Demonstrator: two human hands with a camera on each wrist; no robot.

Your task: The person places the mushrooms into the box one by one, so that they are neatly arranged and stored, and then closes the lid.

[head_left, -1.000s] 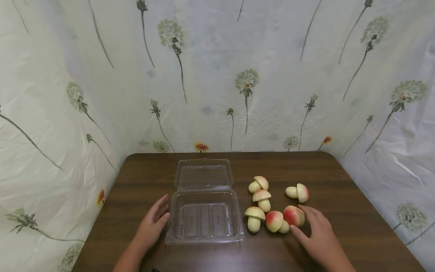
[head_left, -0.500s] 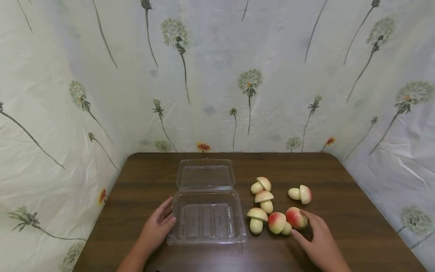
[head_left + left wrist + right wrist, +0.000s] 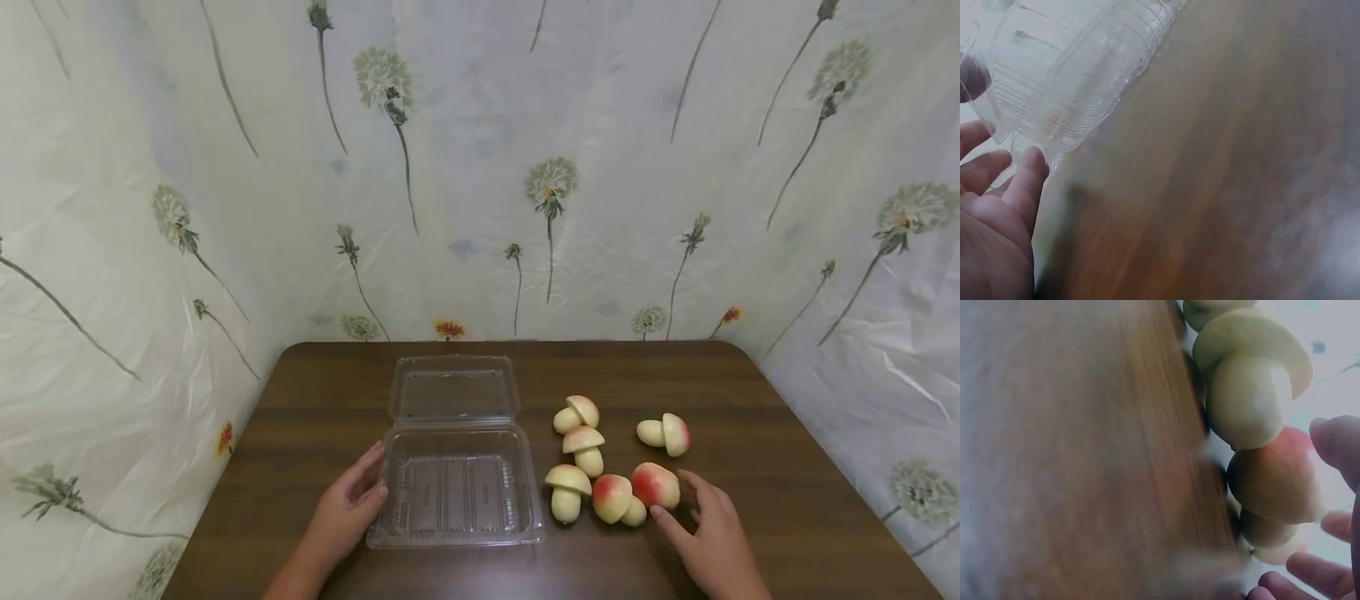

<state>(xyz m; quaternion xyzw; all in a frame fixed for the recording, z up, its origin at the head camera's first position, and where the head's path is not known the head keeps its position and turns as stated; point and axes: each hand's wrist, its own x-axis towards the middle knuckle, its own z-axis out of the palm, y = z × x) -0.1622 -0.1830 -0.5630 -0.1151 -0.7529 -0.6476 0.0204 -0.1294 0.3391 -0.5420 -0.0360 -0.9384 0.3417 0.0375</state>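
Red-capped mushroom (image 3: 656, 485): grasping it seems your step, so your right hand (image 3: 711, 530), fingers spread, must close; your left hand (image 3: 342, 510), fingers relaxed, sits at the clear clamshell's (image 3: 456, 539) left edge.

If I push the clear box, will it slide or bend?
The box will probably slide easily, as it holds nothing. Its thin, clear sides may bend if squeezed. The open lid might flop, seeming joined along just one edge.
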